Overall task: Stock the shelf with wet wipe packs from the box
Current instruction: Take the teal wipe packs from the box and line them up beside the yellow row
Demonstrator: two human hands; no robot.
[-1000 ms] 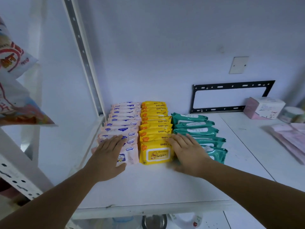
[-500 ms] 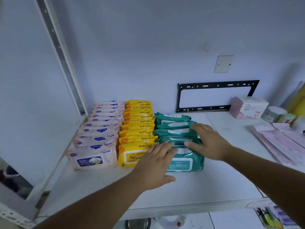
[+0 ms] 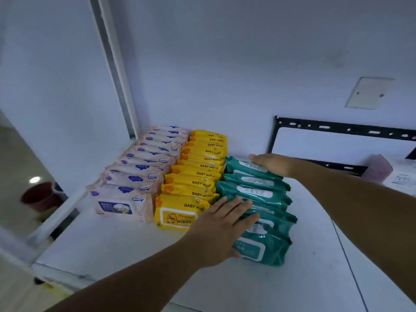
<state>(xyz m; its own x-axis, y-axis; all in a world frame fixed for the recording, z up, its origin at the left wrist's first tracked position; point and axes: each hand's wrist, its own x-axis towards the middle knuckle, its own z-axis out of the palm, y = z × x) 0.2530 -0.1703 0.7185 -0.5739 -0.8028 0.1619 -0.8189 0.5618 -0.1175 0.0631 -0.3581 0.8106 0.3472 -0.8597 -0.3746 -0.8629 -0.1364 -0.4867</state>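
Three rows of wet wipe packs stand on the white shelf (image 3: 126, 248): a pink row (image 3: 139, 174) at the left, a yellow row (image 3: 195, 174) in the middle and a green row (image 3: 258, 194) at the right. My left hand (image 3: 222, 228) lies flat with straight fingers on the front green packs. My right hand (image 3: 272, 164) rests flat on the rearmost green pack, fingers pointing left. The box is out of view.
A black metal wall bracket (image 3: 337, 129) hangs behind the green row. A pink-and-white N95 carton (image 3: 387, 171) stands at the right. The shelf upright (image 3: 112, 68) rises at the left, and a dark red pot (image 3: 40, 195) sits on the floor beyond it.
My right hand has slid from the middle of the green row back to its rearmost pack. My left hand stays on the front green packs. The camera has moved closer and to the right.
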